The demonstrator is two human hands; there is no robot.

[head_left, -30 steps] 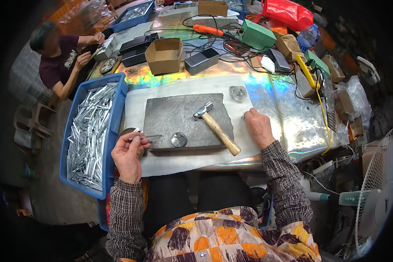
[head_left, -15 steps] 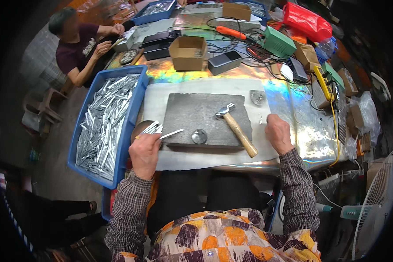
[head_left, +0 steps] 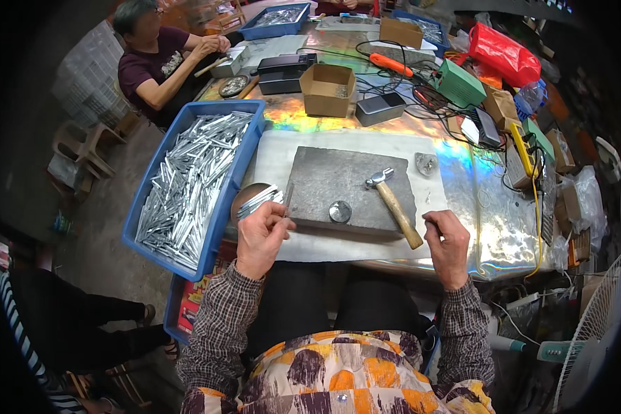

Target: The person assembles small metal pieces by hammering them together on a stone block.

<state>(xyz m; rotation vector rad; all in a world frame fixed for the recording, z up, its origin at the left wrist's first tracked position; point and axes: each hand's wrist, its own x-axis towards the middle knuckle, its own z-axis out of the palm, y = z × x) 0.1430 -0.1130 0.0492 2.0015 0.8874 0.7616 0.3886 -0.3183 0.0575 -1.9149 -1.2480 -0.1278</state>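
Observation:
My left hand (head_left: 261,238) pinches a thin metal strip (head_left: 289,195), which stands nearly upright at the left edge of a grey stone block (head_left: 338,169). Behind that hand, a bunch of shiny metal strips (head_left: 262,198) lies over a round brown bowl (head_left: 247,200), partly hidden. On the block sit a small round metal disc (head_left: 339,212) and a ball-peen hammer (head_left: 393,207), its wooden handle pointing toward me past the near edge. My right hand (head_left: 450,248) is closed beside the handle's end, apart from it; whatever its fingers hold is too small to make out.
A blue bin (head_left: 207,255) full of metal strips stands at my left. White sheeting (head_left: 431,196) lies under the block, with a small clear bag (head_left: 426,163) on it. Beyond are a cardboard box (head_left: 326,96), cables and a green box (head_left: 460,83). A co-worker (head_left: 160,65) sits far left.
The view has shifted, so the table sits further right in the picture. The strip in my left hand has turned from pointing right to nearly upright. My right hand has drawn back toward me.

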